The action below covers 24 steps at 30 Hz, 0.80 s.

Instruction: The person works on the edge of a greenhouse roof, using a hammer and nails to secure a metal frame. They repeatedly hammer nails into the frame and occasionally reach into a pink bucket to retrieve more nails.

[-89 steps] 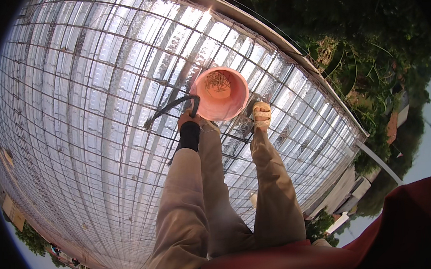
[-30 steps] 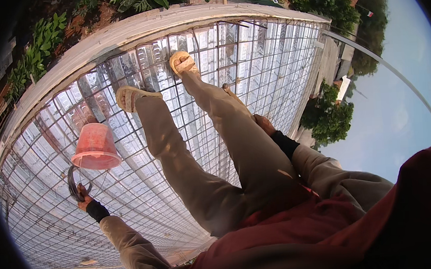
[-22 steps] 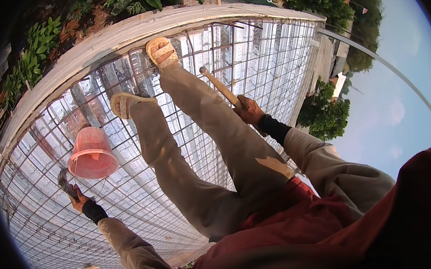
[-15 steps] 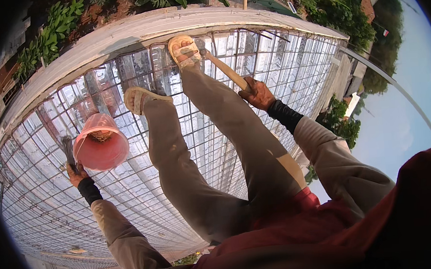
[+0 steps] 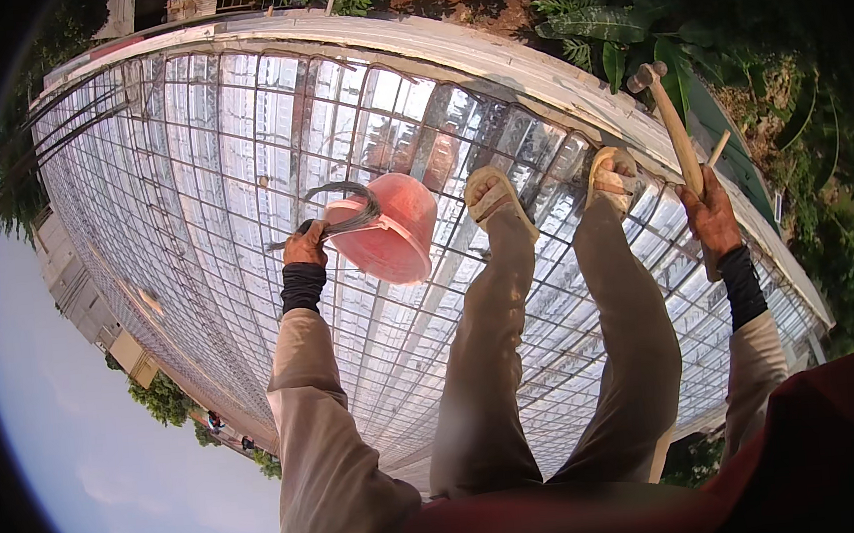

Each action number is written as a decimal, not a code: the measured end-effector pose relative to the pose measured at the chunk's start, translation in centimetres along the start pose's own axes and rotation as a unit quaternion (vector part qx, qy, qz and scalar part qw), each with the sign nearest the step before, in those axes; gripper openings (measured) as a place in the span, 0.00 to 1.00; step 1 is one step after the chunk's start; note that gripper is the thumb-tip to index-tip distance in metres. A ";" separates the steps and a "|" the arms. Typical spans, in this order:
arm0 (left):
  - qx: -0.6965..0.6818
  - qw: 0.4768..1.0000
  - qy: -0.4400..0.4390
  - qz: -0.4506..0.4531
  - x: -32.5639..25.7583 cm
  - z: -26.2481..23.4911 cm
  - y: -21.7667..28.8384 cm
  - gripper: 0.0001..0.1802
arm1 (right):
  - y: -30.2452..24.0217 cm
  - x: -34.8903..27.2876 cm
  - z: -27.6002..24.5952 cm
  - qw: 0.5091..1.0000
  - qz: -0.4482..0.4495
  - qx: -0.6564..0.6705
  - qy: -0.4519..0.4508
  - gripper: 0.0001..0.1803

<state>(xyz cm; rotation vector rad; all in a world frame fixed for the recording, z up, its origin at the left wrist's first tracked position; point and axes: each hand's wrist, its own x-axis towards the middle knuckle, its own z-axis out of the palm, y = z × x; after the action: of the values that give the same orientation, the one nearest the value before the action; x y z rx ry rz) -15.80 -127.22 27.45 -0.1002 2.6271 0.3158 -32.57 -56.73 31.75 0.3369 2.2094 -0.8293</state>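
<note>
My left hand (image 5: 304, 245) is closed around a bundle of thin grey tie wire (image 5: 364, 209), whose bent end arcs over a pink bucket (image 5: 411, 208). The bucket is tilted beside the hand, its mouth partly facing me. Whether the hand also carries the bucket's handle cannot be made out. On the other side, my right hand (image 5: 714, 220) grips a hammer (image 5: 677, 130) by its wooden handle. The hammer's head points away from me, over the edge boards. Both my sandalled feet stand on the rebar mesh (image 5: 233, 181) between the two hands.
Shiny corrugated metal sheets lie under the mesh. Pale edge boards (image 5: 431, 40) run along the far side, with plants (image 5: 618, 30) and soil below them. Long bar ends (image 5: 18, 156) stick out at the far left. Two people (image 5: 228, 429) are small in the distance.
The view has swung round, so sky now shows on the left. The hammer's head has moved from beside my foot to above the edge boards. The wire bundle now curves over the bucket.
</note>
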 end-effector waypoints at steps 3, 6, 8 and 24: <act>0.057 0.994 -0.001 -0.091 -0.4 -2.1 -0.8 0.22 | -4.4 3.1 -0.2 0.998 0.036 0.021 -0.041 0.26; -0.004 0.999 0.038 -0.032 -0.3 -0.8 -1.1 0.15 | -4.0 10.4 2.3 0.999 -0.032 -0.012 -0.031 0.35; 0.095 0.994 0.049 -0.008 0.8 -0.8 0.8 0.13 | -5.1 16.4 4.5 0.994 -0.003 -0.013 -0.105 0.31; 0.141 0.984 0.108 -0.029 10.7 5.2 -3.9 0.21 | 1.6 38.3 20.1 0.952 -0.021 -0.068 -0.297 0.18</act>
<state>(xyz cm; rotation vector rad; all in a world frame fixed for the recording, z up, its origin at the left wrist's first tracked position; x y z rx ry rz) -22.29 -129.95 17.08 -0.1205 2.8462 -0.0938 -47.25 -69.17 -6.99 -0.0335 1.6956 -0.6842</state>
